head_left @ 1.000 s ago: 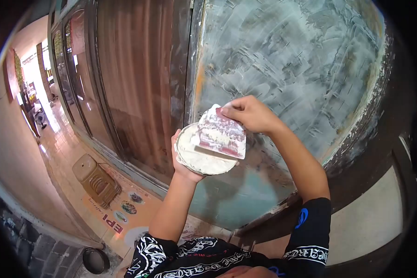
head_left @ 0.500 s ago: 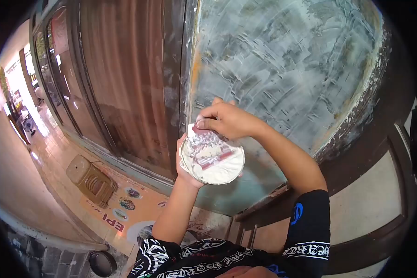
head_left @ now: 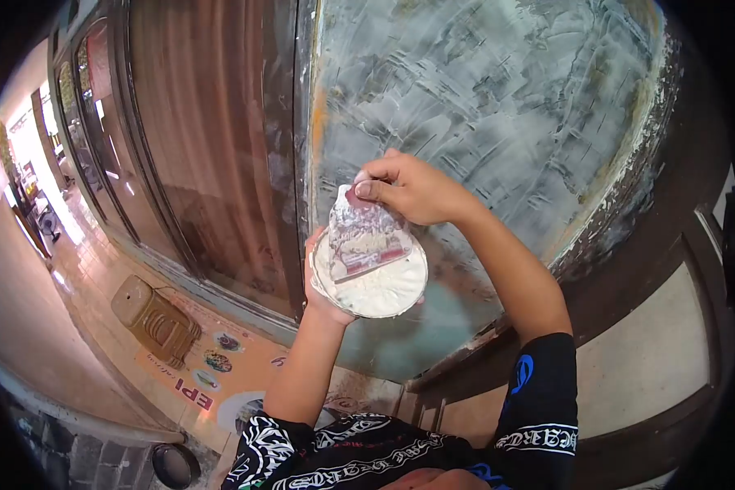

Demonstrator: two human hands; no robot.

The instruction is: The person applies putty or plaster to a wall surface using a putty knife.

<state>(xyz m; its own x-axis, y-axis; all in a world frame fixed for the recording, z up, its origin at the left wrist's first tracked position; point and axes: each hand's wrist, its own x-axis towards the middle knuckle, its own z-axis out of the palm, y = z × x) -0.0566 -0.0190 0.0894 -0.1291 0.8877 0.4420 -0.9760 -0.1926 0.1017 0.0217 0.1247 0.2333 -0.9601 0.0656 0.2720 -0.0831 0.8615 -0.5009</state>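
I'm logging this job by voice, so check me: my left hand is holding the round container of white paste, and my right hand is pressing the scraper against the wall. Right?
Not quite: the scraper isn't against the wall. The head view shows your right hand holding it over the white paste in the round container.

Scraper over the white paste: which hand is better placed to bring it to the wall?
Probably the right: the right hand grips the scraper in front of the patchy wall, while the left hand is occupied supporting the container of paste.
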